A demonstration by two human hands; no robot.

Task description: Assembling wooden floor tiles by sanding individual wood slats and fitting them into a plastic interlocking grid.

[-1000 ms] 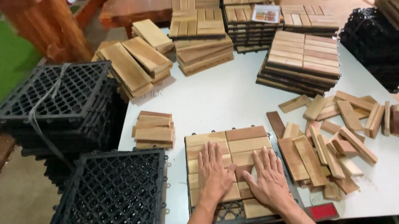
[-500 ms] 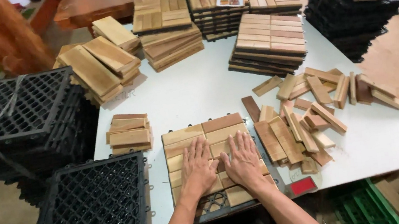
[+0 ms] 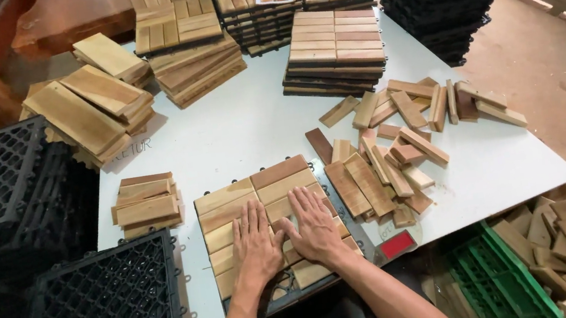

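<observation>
Near the white table's [image 3: 243, 124] front edge, the left hand [image 3: 256, 246] and right hand [image 3: 315, 226] press flat, fingers spread, on a wooden deck tile [image 3: 259, 197] nearly covered in slats, black plastic grid base [image 3: 280, 292] still bare at its near edge.

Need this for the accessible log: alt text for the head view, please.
Both hands, left hand and right hand, press flat on a wooden slat tile lying on a white table. Loose wooden slats lie to the right, finished tile stacks behind, black plastic grids to the left.
</observation>
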